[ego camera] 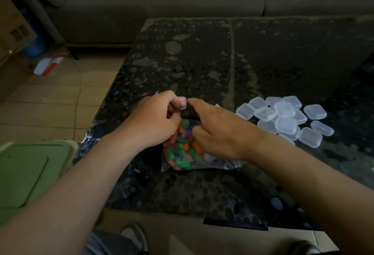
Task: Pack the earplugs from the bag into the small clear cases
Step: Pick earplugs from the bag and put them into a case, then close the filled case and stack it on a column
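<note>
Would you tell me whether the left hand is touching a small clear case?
Touching: the head view shows the left hand pinching a small clear case in its fingers.

A crinkled clear plastic bag (222, 164) lies flat on the near part of the dark table (202, 62), holding a heap of short foam earplugs (180, 149) in green, orange, pink and purple. One small clear square plastic case (182, 103) with rounded corners is pinched in the fingers of the left hand (153, 119) just past the bag's far end. A loose pile of matching clear cases (285, 121), partly overlapping, lies to the right of the bag, near it but apart.
</note>
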Demonstrator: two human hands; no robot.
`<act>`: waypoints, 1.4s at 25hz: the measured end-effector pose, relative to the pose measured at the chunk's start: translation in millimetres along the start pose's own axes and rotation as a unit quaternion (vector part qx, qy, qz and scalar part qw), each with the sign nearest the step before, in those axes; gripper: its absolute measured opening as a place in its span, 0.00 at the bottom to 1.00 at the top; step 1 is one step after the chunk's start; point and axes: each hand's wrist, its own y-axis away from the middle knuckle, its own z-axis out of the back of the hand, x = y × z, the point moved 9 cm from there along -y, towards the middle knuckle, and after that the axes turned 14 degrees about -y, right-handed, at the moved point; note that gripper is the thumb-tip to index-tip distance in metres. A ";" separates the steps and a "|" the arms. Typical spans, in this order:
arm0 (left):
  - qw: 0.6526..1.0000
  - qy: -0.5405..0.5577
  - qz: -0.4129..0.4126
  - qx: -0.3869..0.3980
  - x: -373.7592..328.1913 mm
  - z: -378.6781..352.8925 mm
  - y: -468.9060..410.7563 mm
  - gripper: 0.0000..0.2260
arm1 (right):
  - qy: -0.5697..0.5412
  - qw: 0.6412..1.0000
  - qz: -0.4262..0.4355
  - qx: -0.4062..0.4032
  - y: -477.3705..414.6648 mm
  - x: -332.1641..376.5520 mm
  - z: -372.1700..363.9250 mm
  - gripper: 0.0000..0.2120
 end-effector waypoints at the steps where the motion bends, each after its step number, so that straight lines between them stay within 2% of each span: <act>1: 1.000 -0.003 -0.003 -0.002 -1.7 -0.7 -0.3 0.11 | 0.001 1.000 -0.003 -0.015 6.3 3.2 10.5 0.25; 4: 1.000 -0.005 -0.017 -0.026 -14.4 -0.5 1.1 0.05 | 0.017 0.997 -0.038 -0.067 28.6 -2.3 49.4 0.20; 7: 0.994 -0.018 -0.083 -0.073 -50.9 -2.3 9.2 0.03 | 0.051 0.989 -0.097 -0.099 48.5 -25.9 80.9 0.14; 11: 0.989 -0.057 -0.127 -0.053 -87.7 -27.5 11.8 0.06 | 0.079 0.981 -0.143 -0.106 57.9 -47.3 100.2 0.13; 15: 0.985 -0.112 -0.124 -0.051 -103.4 -37.8 -1.3 0.12 | 0.080 0.981 -0.150 -0.097 55.6 -51.8 99.0 0.10; 19: 0.985 -0.146 -0.096 -0.013 -115.3 -50.0 -5.1 0.17 | 0.069 0.982 -0.155 -0.088 56.0 -53.0 100.1 0.12; 25: 0.989 -0.116 -0.083 -0.037 -116.4 -55.1 -4.2 0.14 | 0.055 0.984 -0.150 -0.075 58.7 -51.2 99.9 0.15; 30: 0.978 -0.036 -0.135 -0.155 -116.5 -33.3 4.0 0.09 | 0.038 0.987 -0.129 -0.082 53.1 -49.0 94.1 0.13; 33: 0.964 0.001 -0.143 -0.224 -108.2 -12.9 10.1 0.09 | -0.056 0.987 -0.110 -0.100 49.9 -48.8 93.8 0.09; 35: 0.955 0.038 -0.150 -0.251 -102.7 0.3 17.7 0.10 | -0.163 0.976 -0.093 -0.110 48.3 -45.2 91.0 0.06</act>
